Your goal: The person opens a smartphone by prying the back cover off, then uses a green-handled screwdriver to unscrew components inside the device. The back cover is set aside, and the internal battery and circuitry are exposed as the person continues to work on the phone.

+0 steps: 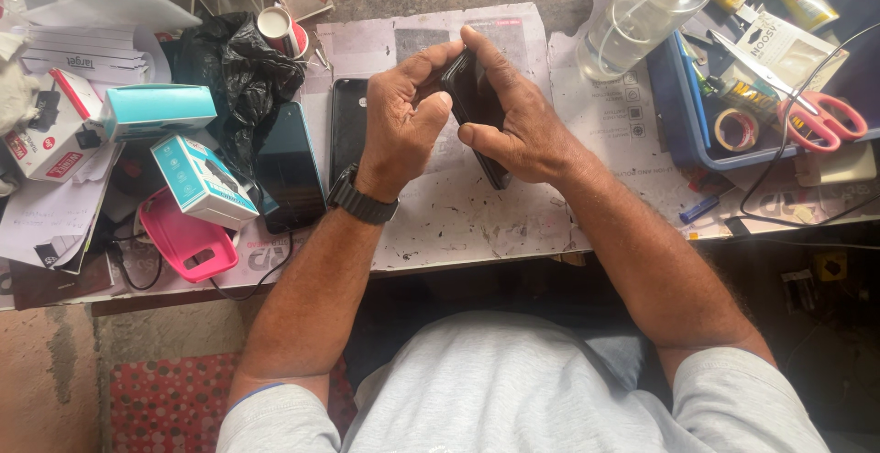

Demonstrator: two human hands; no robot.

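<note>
Black phone [477,109] held edge-up above surface [458,215], centre of view. Right hand [518,123] wraps it from 3 o'clock, fingers clamped on its back and top edge. Left hand [403,123] at 9 o'clock, fingers curled, thumb pressed on phone's near edge; black watch [362,198] on wrist. Two dark phones [316,155] lie flat at 9 o'clock. Pink case [183,242] at 8 o'clock, red scissors [820,114] at 3 o'clock.
</note>
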